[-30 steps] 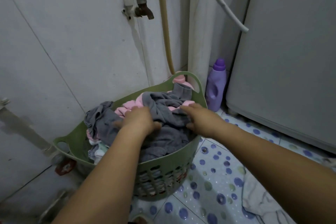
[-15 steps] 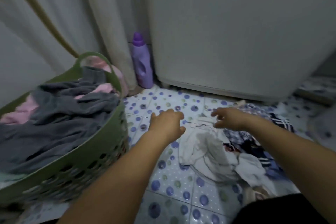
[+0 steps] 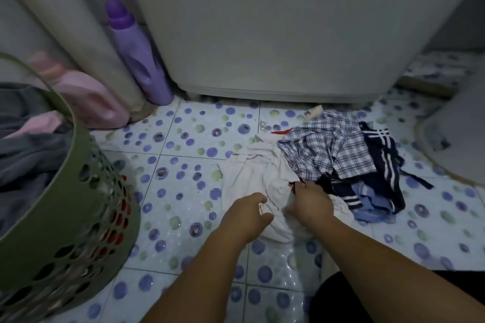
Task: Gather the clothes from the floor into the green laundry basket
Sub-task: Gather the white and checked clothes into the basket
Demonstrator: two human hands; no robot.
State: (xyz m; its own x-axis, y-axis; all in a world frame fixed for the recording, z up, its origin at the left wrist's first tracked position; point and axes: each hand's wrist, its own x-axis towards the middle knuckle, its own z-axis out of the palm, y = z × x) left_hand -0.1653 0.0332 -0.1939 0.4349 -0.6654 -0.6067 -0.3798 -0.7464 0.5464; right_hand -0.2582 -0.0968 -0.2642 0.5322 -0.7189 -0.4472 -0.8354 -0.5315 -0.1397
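- White cloth [image 3: 258, 178] on the floor is what you're reaching now — both hands have left the basket [image 3: 65, 191], off to your left.
- Your left hand [image 3: 246, 214] is hovering, fingers loosely curled; your right hand [image 3: 308, 203] is pinching the pile's edge — next load beginning.

The laundry basket [image 3: 78, 191] stands on the floor [image 3: 183, 191] at the far left with clothes heaped in it, and behind it a jug [image 3: 89, 97] and a bottle [image 3: 139, 60] sit beside the washing machine [image 3: 275, 21]. Before the machine, to the right, lies the pile of clothes [image 3: 315, 165], well apart from the basket. Both hands are at its near edge, the left hand [image 3: 246, 215] just beside the right hand [image 3: 309, 204], whose fingers seem to pinch into the cloth.
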